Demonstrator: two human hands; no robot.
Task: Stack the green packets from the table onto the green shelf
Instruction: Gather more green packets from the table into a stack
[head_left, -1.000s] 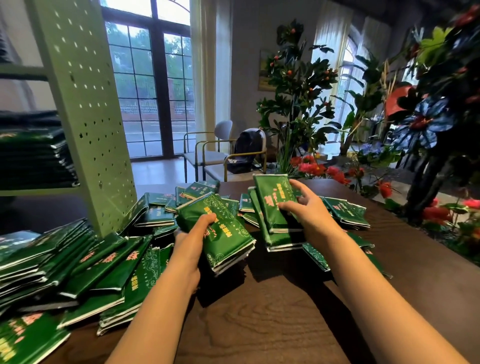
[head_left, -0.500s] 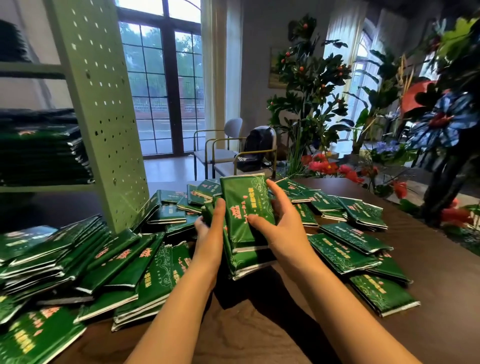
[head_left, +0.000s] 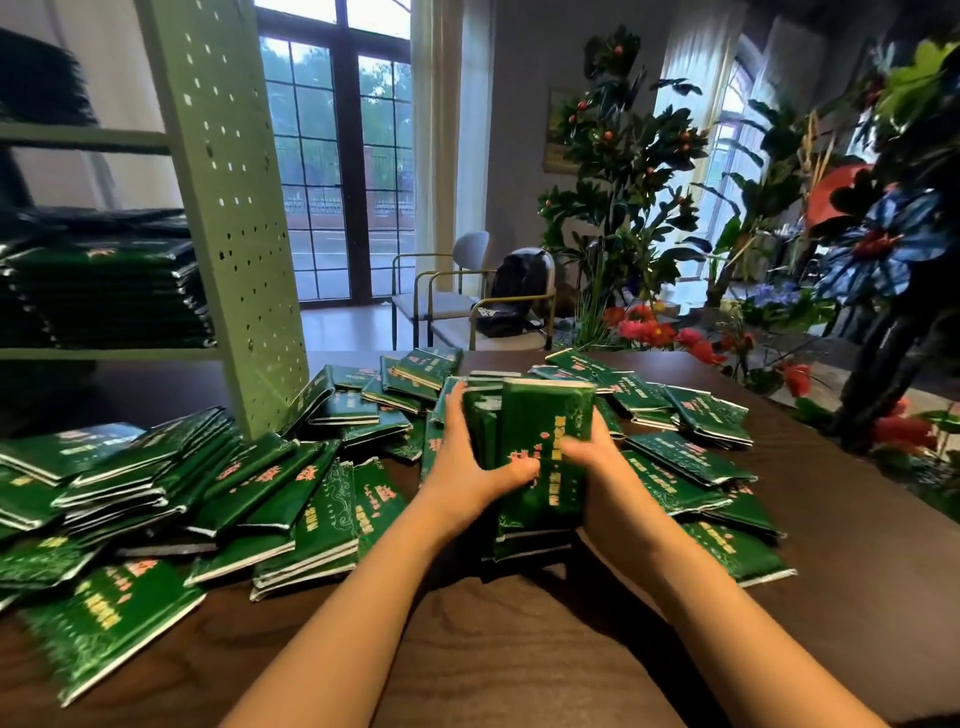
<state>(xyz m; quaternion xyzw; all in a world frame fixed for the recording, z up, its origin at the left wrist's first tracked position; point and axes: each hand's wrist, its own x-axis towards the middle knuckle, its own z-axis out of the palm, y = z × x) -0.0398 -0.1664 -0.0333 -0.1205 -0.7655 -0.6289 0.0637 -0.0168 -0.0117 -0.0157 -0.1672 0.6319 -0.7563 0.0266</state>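
Left hand (head_left: 467, 467) and right hand (head_left: 602, 467) are curled round the sides of a bundle of green packets (head_left: 545, 421), held upright over the middle of the desk (head_left: 519, 654). Loose packets (head_left: 270, 499) are scattered toward the desk's left edge and far edge. Stacked packets (head_left: 109, 291) are seen on the green shelf (head_left: 228, 208) at the far left corner.

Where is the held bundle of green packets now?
In the head view, the bundle of glossy green packets stands at centre over the dark wooden table, gripped between the left hand and the right hand.
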